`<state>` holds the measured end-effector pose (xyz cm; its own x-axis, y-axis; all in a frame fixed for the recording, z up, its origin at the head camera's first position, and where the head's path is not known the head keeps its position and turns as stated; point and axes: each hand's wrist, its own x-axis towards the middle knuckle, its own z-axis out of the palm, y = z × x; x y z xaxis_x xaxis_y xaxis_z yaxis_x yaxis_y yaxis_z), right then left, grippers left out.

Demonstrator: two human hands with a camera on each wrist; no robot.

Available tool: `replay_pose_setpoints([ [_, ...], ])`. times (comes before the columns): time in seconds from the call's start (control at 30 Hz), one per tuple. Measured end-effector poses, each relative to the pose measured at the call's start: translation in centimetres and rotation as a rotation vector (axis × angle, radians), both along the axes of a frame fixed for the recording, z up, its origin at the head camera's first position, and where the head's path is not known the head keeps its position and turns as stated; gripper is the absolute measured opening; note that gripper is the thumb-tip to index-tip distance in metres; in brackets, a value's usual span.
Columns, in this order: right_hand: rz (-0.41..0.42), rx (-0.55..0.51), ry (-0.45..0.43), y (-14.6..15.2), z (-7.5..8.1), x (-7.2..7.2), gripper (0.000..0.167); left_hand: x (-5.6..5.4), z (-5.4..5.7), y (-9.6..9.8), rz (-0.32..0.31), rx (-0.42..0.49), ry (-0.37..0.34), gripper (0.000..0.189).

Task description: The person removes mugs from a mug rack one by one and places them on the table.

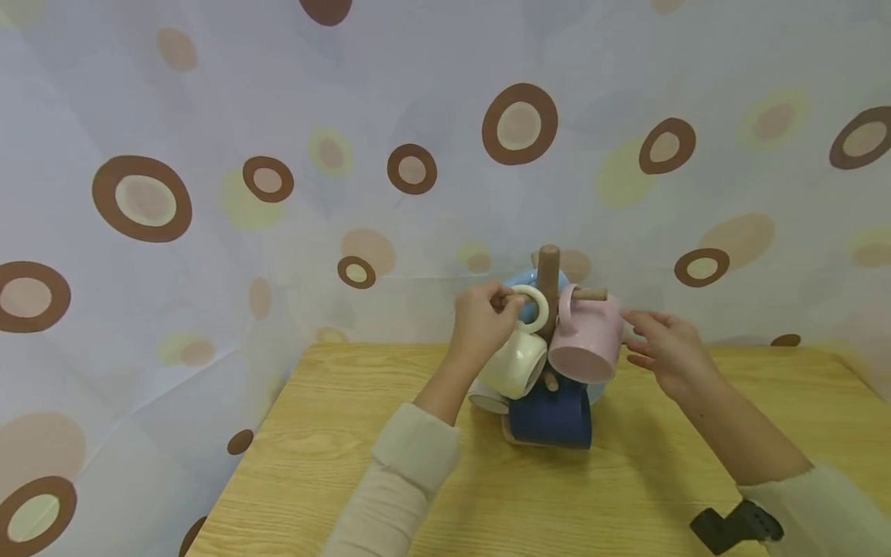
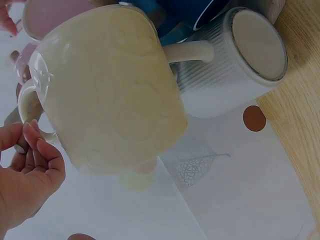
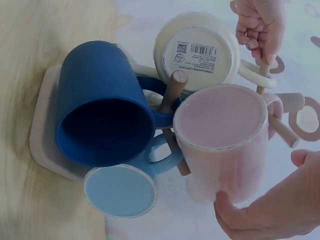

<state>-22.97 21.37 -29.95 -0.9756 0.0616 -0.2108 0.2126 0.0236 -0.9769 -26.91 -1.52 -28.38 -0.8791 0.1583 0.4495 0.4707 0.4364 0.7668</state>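
Our left hand (image 1: 483,325) pinched the cream ceramic mug (image 1: 511,367), ideally steadily; our empty right hand (image 1: 674,354) half-spread at three o'clock.

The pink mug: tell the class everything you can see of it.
The pink mug is pale, smooth and slightly glossy, like glazed ceramic. Its handle is looped over a wooden peg, right of the upright post in the head view and above the dark blue mug. It hangs tipped, handle uppermost; what looks like its base, edged by a thin pale ring, faces down and toward the person. The right hand is at its side; whether it touches is unclear.
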Motion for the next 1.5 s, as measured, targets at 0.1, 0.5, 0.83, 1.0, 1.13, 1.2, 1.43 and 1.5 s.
replay_pose_setpoints([
  [0.1, 0.046, -0.077, -0.046, 0.0, -0.4, -0.4, 0.088, 0.1, 0.1, 0.0, 0.007, 0.003, 0.001, 0.014],
  [0.5, 0.088, -0.235, -0.142, -1.2, -1.9, -1.7, 0.076, 0.1, 0.0, 0.1, 0.016, 0.028, -0.004, 0.013],
  [0.83, 0.116, -0.295, -0.142, -1.5, -2.1, -2.2, 0.079, 0.2, 0.1, 0.2, 0.018, 0.028, 0.005, 0.014],
  [1.0, 0.134, -0.278, -0.138, -1.1, -3.0, -2.9, 0.077, 0.3, 0.0, 0.2, 0.015, 0.034, 0.006, 0.014],
  [1.13, 0.14, -0.286, -0.139, -0.4, -3.7, -3.6, 0.077, 0.4, 0.0, 0.1, 0.011, 0.049, -0.012, 0.015],
  [1.2, 0.137, -0.274, -0.144, -0.2, -3.7, -3.6, 0.078, 0.4, 0.0, 0.1, 0.009, 0.054, -0.016, 0.015],
  [1.43, 0.03, -0.203, -0.138, -0.9, -2.0, -2.5, 0.08, 0.2, 0.1, 0.0, 0.008, 0.041, -0.026, 0.014],
  [1.5, 0.028, -0.197, -0.135, -1.1, -1.7, -2.2, 0.081, 0.2, 0.0, 0.0, 0.007, 0.041, -0.029, 0.014],
])
